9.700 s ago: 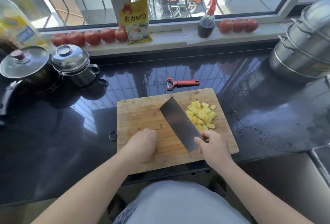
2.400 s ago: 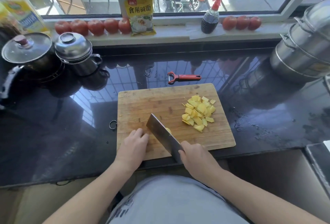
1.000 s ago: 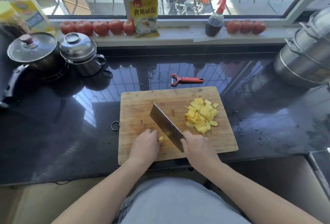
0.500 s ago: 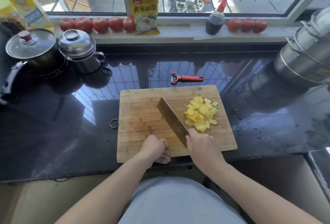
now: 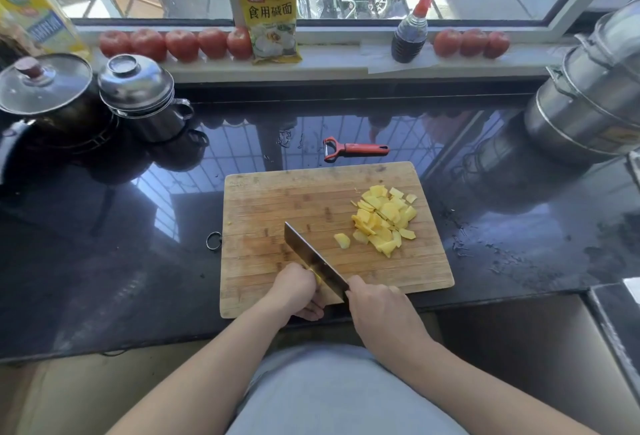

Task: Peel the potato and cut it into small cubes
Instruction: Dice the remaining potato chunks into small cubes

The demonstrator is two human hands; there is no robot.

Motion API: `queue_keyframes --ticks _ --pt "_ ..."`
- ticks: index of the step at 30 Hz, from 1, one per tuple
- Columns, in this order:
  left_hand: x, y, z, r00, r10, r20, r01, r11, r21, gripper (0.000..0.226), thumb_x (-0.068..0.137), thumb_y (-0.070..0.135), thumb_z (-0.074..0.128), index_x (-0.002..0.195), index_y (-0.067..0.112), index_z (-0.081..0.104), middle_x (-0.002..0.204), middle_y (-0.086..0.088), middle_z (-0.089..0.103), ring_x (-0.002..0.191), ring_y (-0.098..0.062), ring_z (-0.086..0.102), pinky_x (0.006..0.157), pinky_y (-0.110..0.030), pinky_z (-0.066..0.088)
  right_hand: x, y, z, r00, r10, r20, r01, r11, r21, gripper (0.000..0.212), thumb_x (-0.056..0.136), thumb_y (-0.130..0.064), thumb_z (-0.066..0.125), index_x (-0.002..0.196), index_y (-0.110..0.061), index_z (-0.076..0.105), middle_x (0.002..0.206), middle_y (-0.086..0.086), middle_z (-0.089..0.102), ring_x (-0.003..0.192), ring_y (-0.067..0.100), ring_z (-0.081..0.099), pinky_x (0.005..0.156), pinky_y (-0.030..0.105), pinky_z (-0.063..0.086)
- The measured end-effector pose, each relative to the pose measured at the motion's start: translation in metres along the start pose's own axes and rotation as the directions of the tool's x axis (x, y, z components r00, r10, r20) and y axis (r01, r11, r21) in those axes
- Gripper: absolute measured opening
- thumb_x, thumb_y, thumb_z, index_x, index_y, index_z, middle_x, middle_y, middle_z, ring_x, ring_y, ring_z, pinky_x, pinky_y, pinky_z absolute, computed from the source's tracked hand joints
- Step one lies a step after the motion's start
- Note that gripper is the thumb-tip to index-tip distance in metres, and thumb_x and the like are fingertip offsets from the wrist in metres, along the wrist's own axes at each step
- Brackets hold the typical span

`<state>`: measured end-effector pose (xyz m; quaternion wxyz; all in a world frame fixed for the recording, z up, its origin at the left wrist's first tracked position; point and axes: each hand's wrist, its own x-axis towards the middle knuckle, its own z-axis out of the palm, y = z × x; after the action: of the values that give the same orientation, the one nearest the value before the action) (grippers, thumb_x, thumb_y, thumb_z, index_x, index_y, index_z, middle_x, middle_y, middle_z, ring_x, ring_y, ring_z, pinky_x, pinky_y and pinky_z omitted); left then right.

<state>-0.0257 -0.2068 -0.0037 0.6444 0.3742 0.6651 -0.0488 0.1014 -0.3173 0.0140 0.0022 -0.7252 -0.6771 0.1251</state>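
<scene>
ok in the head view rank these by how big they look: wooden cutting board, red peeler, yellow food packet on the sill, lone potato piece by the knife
1. Wooden cutting board
2. Yellow food packet, though it sits farther from the camera
3. Red-handled peeler
4. Lone yellow potato piece

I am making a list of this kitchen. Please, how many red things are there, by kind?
Tomatoes left of the yellow packet: 5
Tomatoes right of the bottle: 3
Red-handled peeler: 1
Red-capped bottle: 1
Total: 10
</scene>
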Motion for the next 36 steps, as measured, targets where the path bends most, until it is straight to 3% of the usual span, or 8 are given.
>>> queue_keyframes --ticks 3,9,15,19,22,26,31,36 --pt "0.000 0.000 0.001 1.000 0.016 -0.014 -0.015 1.000 0.020 0.023 0.103 0.004 0.039 0.095 -0.006 0.058 0.092 -0.032 0.073 0.069 -0.038 0.071 0.066 -0.045 0.063 0.003 -0.004 0.003 0.999 0.017 0.032 -0.017 1.000 -0.016 0.022 0.099 -0.014 0.055 0.087 -0.024 0.040 0.070 0.001 0.068 0.062 0.028 0.066 0.049 0.032 0.033" --pt "-0.005 0.000 0.001 0.998 0.068 -0.012 -0.068 0.998 0.014 0.031 0.099 0.008 0.044 0.083 -0.007 0.066 0.083 -0.030 0.074 0.064 -0.037 0.070 0.066 -0.046 0.064 0.040 -0.026 0.000 0.999 0.048 -0.010 -0.047 0.996 0.071 0.006 0.103 -0.018 0.048 0.098 -0.019 0.051 0.085 0.008 0.071 0.078 0.035 0.068 0.058 0.034 0.036" --pt "-0.005 -0.004 -0.002 0.997 0.073 0.012 -0.072 0.997 -0.023 0.027 0.099 0.004 0.035 0.095 -0.009 0.059 0.082 -0.031 0.073 0.064 -0.039 0.070 0.071 -0.053 0.063 0.023 -0.014 0.002 0.993 0.026 -0.115 -0.015 0.996 0.093 0.014 0.101 -0.019 0.055 0.088 -0.020 0.053 0.064 0.001 0.066 0.054 0.026 0.064 0.048 0.032 0.042" --pt "-0.006 -0.003 -0.002 0.996 0.087 0.014 -0.087 0.996 -0.004 0.028 0.099 0.003 0.034 0.102 -0.008 0.059 0.084 -0.031 0.074 0.069 -0.040 0.073 0.070 -0.052 0.064 0.014 -0.010 0.003 0.996 0.003 -0.090 0.000 1.000 0.025 0.021 0.095 -0.016 0.065 0.082 -0.023 0.050 0.054 -0.007 0.058 0.040 0.017 0.045 0.043 0.026 0.024" --pt "-0.006 -0.003 -0.002 0.996 0.089 0.008 -0.089 0.996 0.011 0.026 0.099 0.004 0.035 0.097 -0.007 0.059 0.084 -0.031 0.073 0.066 -0.039 0.072 0.069 -0.051 0.064 0.009 -0.011 0.003 0.999 0.025 -0.031 -0.026 0.999 -0.023 0.028 0.087 -0.012 0.072 0.078 -0.023 0.048 0.050 -0.006 0.057 0.037 0.019 0.050 0.041 0.026 0.022" --pt "-0.003 -0.002 0.000 0.997 0.081 -0.002 -0.081 0.996 0.030 0.028 0.099 0.002 0.036 0.090 -0.007 0.061 0.078 -0.030 0.073 0.067 -0.042 0.073 0.070 -0.053 0.064 0.006 -0.009 0.004 1.000 0.009 0.012 -0.008 0.998 -0.056 0.019 0.095 -0.011 0.061 0.087 -0.022 0.048 0.065 -0.002 0.066 0.052 0.023 0.062 0.046 0.029 0.030" --pt "-0.007 0.001 0.000 0.997 0.078 0.016 -0.078 0.996 0.052 0.036 0.098 0.007 0.043 0.078 -0.008 0.069 0.079 -0.029 0.073 0.069 -0.040 0.073 0.072 -0.053 0.064 0.029 -0.020 0.002 0.999 0.005 0.046 -0.007 0.999 0.033 0.008 0.104 -0.014 0.044 0.100 -0.019 0.048 0.090 0.006 0.072 0.080 0.032 0.068 0.060 0.035 0.040" --pt "-0.008 -0.001 -0.002 0.996 0.085 -0.008 -0.085 0.996 0.032 0.031 0.099 0.004 0.038 0.094 -0.012 0.064 0.084 -0.033 0.073 0.063 -0.038 0.070 0.069 -0.052 0.064 0.046 -0.021 -0.002 0.999 0.046 -0.019 -0.043 0.991 0.126 0.013 0.107 -0.020 0.041 0.103 -0.016 0.054 0.087 0.009 0.070 0.079 0.035 0.067 0.061 0.037 0.044"
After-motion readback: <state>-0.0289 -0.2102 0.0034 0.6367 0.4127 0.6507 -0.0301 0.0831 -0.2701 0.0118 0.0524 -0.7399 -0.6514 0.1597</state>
